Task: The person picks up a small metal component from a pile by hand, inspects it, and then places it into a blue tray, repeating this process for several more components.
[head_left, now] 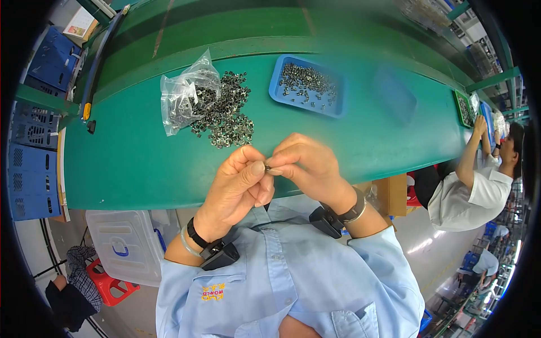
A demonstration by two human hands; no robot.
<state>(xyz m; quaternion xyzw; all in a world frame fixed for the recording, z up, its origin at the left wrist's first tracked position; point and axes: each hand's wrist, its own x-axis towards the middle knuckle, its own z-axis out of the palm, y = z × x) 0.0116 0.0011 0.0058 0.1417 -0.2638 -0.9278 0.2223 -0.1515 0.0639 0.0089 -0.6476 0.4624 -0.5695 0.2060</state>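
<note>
My left hand (239, 183) and my right hand (307, 167) meet above the near edge of the green table. Between their fingertips is one small dark metal part (267, 168), pinched from both sides; its exact shape is mostly hidden by the fingers. Just beyond my left hand lies a loose heap of small dark and silvery metal parts (230, 107). Part of that heap spills from a clear plastic bag (179, 107). Farther off, past my right hand, a blue tray (309, 108) holds many similar small parts (307, 80).
Behind the table's back edge runs a green belt (225, 25). Blue crates (35, 158) stand at the left. A lidded clear box (121, 242) and a red stool (110, 284) are below. At the right, a co-worker (473, 186) sits by a green tray (464, 109).
</note>
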